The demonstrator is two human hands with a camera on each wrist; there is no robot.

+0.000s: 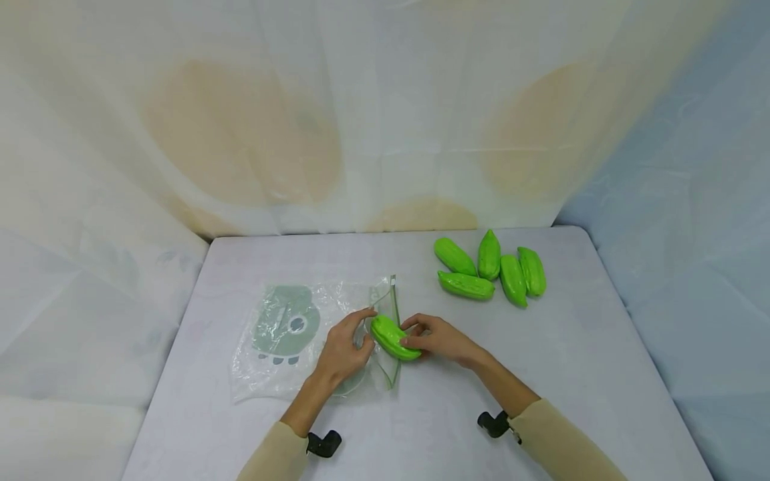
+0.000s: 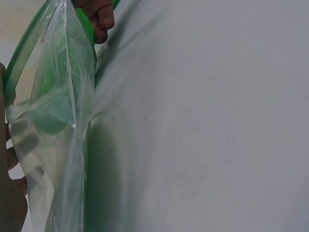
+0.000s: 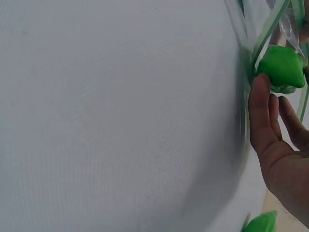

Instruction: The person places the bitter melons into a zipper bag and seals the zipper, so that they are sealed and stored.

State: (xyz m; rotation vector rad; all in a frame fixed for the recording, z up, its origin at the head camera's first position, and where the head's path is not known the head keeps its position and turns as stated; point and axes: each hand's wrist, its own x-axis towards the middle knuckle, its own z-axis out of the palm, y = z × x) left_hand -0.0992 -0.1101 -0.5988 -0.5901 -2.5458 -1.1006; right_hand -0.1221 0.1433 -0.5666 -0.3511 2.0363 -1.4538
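Observation:
A clear plastic zip bag (image 1: 337,294) with a green print lies flat, its green-striped mouth facing right. My left hand (image 1: 345,344) holds the bag at that mouth, thumb and index finger apart around the opening. With thumb and fingers my right hand (image 1: 442,341) pinches one end of a glossy, ridged bitter melon (image 1: 390,336). The bitter melon's other end is at the bag's mouth, between both hands. Green shows through the plastic bag (image 2: 63,154) in the left wrist view. The right wrist view has the bitter melon's blunt end (image 3: 281,67) at my right fingertips (image 3: 262,84).
Several more bitter melons (image 1: 466,285) lie grouped at the back right of the white-covered table (image 1: 571,374). Pale cloth curtains (image 1: 409,120) hang behind the table and along both sides.

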